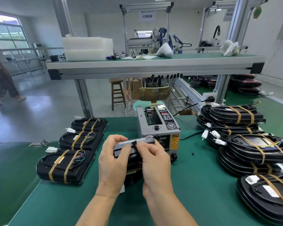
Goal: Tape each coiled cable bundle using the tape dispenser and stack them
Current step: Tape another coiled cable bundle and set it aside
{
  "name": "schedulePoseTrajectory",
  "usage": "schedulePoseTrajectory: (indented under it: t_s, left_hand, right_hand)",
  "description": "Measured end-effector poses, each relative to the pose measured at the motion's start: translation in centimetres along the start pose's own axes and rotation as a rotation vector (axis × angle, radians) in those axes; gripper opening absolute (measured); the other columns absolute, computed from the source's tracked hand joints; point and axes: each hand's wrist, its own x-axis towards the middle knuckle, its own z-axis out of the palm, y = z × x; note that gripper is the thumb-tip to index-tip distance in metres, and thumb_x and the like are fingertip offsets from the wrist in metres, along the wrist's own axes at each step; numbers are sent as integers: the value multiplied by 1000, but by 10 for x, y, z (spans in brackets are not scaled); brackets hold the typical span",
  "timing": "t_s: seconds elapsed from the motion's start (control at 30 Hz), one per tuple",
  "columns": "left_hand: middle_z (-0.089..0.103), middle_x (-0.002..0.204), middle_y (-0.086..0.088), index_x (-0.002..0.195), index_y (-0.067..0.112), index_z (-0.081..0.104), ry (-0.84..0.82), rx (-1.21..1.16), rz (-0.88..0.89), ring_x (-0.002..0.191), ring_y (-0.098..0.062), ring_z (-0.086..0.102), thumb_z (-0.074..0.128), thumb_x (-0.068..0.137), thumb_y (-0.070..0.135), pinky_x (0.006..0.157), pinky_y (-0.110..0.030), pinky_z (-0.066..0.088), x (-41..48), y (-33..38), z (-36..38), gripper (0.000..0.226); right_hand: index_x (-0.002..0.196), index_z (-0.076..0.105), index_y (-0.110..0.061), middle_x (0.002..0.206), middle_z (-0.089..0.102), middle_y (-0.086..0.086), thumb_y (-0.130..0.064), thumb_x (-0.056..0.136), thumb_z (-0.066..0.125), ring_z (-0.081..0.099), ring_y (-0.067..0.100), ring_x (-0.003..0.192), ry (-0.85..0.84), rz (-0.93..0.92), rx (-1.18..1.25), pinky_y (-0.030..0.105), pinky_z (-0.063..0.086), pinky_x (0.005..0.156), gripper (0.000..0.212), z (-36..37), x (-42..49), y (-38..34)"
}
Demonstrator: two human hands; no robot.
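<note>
Both hands hold one black cable bundle (132,154) upright on its edge, just in front of the grey tape dispenser (158,128). My left hand (113,162) grips its left side with the thumb on top. My right hand (153,160) grips the right side, and its thumb and forefinger pinch the top edge near a small black tab. Three taped bundles (67,165) lie in a row on the left. A large heap of bundles (245,144) with tan tape bands sits on the right.
The green mat table (194,193) carries everything. A raised shelf (153,66) crosses above the dispenser, with white boxes on it. A wooden stool and a chair stand behind the table. A person walks at the far left.
</note>
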Motion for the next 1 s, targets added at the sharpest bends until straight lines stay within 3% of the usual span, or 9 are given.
schedulePoseTrajectory:
  t_s: [0.2,0.3,0.37,0.5,0.63,0.73,0.77,0.87,1.0]
  left_hand:
    - [63,83,11,81,33,59,104,35,8,83,-16,62,67,75,36,78,-38,52,2,-2,5,11]
    - [63,81,12,80,33,60,117,25,-5,80,-14,62,68,73,36,75,-36,53,3,-2,7,11]
    - [64,80,11,80,33,61,134,22,-7,77,-12,61,69,72,35,73,-34,53,4,-3,7,12]
    - [64,80,11,80,33,61,123,-8,-6,77,-12,61,68,73,37,72,-33,51,3,-3,5,10]
    - [63,80,14,79,29,62,125,-90,-21,74,-2,57,60,77,26,71,-25,48,3,-4,0,4]
    - [65,81,14,80,27,63,157,-92,-23,75,-1,57,63,77,30,70,-20,48,5,-8,-6,4]
    - [66,83,11,82,26,63,169,-82,-26,77,-5,59,67,78,33,72,-24,49,5,-10,-8,9]
    - [66,82,11,82,27,63,199,-59,-57,79,-5,59,79,80,31,75,-26,46,9,-14,-10,17]
    - [65,75,15,78,25,63,209,-105,-106,77,-8,59,80,80,22,76,-28,46,15,-16,-11,17]
  right_hand:
    - [66,78,-18,133,55,-16,-12,87,71,48,6,132,-7,-34,-88,41,44,108,22,-1,1,6]
    - [69,76,-19,127,55,-19,-16,86,72,42,-9,129,41,-66,-143,29,40,108,17,-3,2,8]
    - [82,70,-22,122,54,-21,-24,84,75,44,-8,125,95,-116,-202,23,41,102,6,-1,2,9]
    - [101,49,-36,112,51,-15,-44,73,81,54,-1,104,79,-85,-213,27,51,88,43,7,6,4]
    - [117,40,-35,114,44,-22,-40,71,83,47,9,116,67,-153,-420,31,43,101,64,14,14,6]
    - [113,45,-37,108,51,-24,-34,77,81,51,-6,104,47,-172,-369,6,41,85,51,13,19,13]
    - [109,49,-34,105,57,-20,-29,80,79,55,-8,97,69,-154,-268,6,44,81,42,11,21,16]
    - [96,60,-26,94,66,-5,-17,88,69,62,2,73,279,-26,1,23,53,73,15,-5,35,27]
    - [97,68,-13,79,61,-1,-7,95,57,52,13,63,431,123,20,31,49,62,13,-38,58,37]
